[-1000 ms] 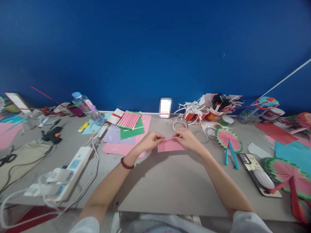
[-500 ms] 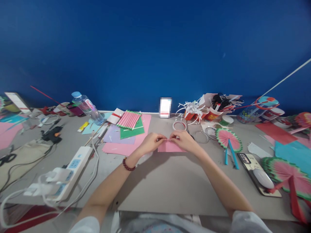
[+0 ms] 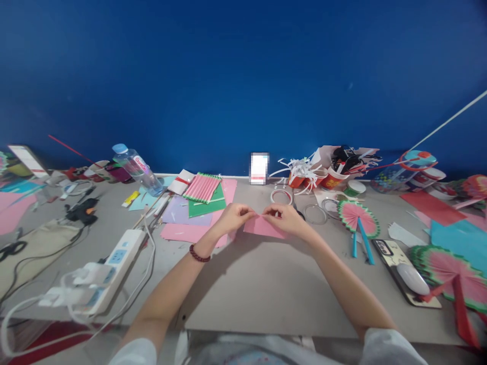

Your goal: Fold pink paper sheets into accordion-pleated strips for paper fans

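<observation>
A piece of pink paper point(image 3: 265, 228) is held up over the grey desk, its top edge pinched between my hands. My left hand point(image 3: 236, 218), below which a dark red bead bracelet circles the wrist, grips the paper's top edge with thumb and fingertips. Close by on the right, my right hand point(image 3: 282, 219) pinches the same edge. The paper hangs toward me, slightly tilted. To the left lies a pleated pink paper point(image 3: 203, 187) with green edges, on a green sheet point(image 3: 207, 207) and a larger pink sheet point(image 3: 178, 232).
A power strip point(image 3: 117, 263) with plugs and cables lies left, behind it a tilted bottle point(image 3: 137, 170). Tape rolls point(image 3: 281, 197) and cups of paper strips point(image 3: 302, 177) stand at the back. Right are a round paper fan point(image 3: 357, 220), a phone point(image 3: 391, 263) and a mouse point(image 3: 412, 279).
Both hands have shifted slightly left and up with the pink paper, which now tilts a little more. My left hand has moved a bit off to the left.
</observation>
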